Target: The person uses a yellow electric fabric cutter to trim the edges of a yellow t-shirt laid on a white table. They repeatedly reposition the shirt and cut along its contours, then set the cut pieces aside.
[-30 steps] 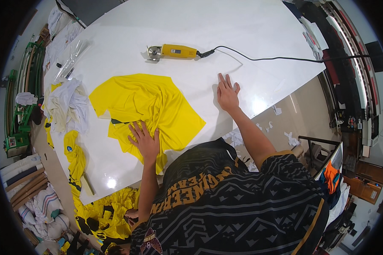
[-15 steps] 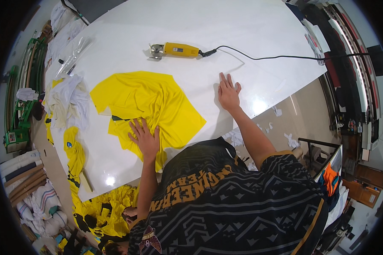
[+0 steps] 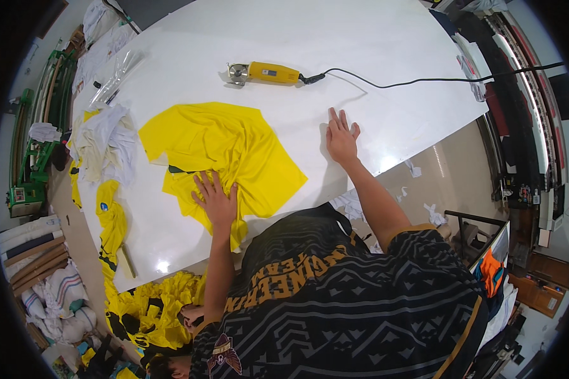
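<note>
A rumpled piece of yellow fabric [image 3: 265, 158] lies on the white table [image 3: 392, 44], with a small dark patch showing at a fold. My left hand [image 3: 219, 203] rests on the lower part of this fabric, palm down and fingers spread. To the right of the fabric, my right hand [image 3: 342, 140] lies flat on the bare tabletop, fingers stretched out and holding nothing. Beyond both hands is a yellow handheld rotary cloth cutter [image 3: 275, 72] with a round metal blade head at its left end. It lies on its side, apart from either hand.
The cutter's black cord [image 3: 411, 82] runs off the right. White cloth [image 3: 104, 142] and a yellow garment [image 3: 112, 215] lie along the left edge. Below, another person's hand [image 3: 191, 316] is at a yellow fabric heap [image 3: 155, 309]. Fabric rolls [image 3: 41, 262] stand lower left.
The whole view has shifted slightly. Both hands stay in place on the fabric and the tabletop, and the cutter has not visibly moved on the table.
</note>
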`<control>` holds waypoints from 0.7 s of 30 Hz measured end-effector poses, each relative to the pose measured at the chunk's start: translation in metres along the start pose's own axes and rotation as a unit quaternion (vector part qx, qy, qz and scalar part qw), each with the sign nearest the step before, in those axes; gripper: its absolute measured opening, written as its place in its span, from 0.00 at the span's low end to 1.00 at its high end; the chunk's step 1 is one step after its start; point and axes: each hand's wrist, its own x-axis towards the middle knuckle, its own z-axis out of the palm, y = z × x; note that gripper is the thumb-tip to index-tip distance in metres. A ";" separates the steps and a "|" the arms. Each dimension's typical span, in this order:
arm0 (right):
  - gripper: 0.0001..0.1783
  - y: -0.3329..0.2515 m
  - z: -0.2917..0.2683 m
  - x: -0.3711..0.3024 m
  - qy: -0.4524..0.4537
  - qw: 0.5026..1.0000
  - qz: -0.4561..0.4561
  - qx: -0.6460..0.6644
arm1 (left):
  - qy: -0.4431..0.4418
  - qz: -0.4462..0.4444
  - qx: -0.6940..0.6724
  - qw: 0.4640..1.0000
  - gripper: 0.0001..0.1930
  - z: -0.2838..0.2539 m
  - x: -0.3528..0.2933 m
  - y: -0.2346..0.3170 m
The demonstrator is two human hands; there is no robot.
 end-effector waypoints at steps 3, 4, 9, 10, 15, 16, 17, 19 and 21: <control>0.20 -0.001 -0.002 0.000 -0.004 1.000 -0.001 -0.001 | 0.003 -0.001 0.004 1.000 0.43 0.001 0.000 0.000; 0.19 -0.001 -0.002 0.000 0.001 1.000 -0.003 0.000 | 0.005 -0.002 0.004 1.000 0.43 0.001 0.000 -0.001; 0.20 -0.001 -0.002 0.000 0.009 1.000 -0.005 -0.005 | 0.003 -0.004 -0.014 1.000 0.43 0.001 0.001 0.000; 0.20 -0.001 -0.002 0.000 0.009 1.000 -0.005 -0.007 | 0.003 -0.004 -0.013 1.000 0.43 0.000 0.001 0.001; 0.22 -0.002 -0.003 0.000 0.003 1.000 -0.005 -0.010 | 0.005 -0.003 -0.011 1.000 0.43 -0.001 0.001 0.000; 0.22 -0.002 -0.003 -0.001 0.006 1.000 -0.005 -0.011 | 0.005 -0.002 -0.012 1.000 0.43 -0.001 0.001 0.000; 0.22 -0.001 -0.003 -0.001 0.008 1.000 -0.005 -0.011 | 0.005 -0.001 -0.012 1.000 0.43 -0.001 0.001 0.001; 0.23 -0.001 -0.003 0.000 -0.005 1.000 -0.003 -0.017 | 0.007 0.000 -0.012 1.000 0.44 0.000 0.001 -0.001; 0.23 -0.002 -0.001 -0.004 -0.005 1.000 -0.004 -0.027 | 0.006 0.000 -0.013 1.000 0.44 0.000 -0.003 -0.004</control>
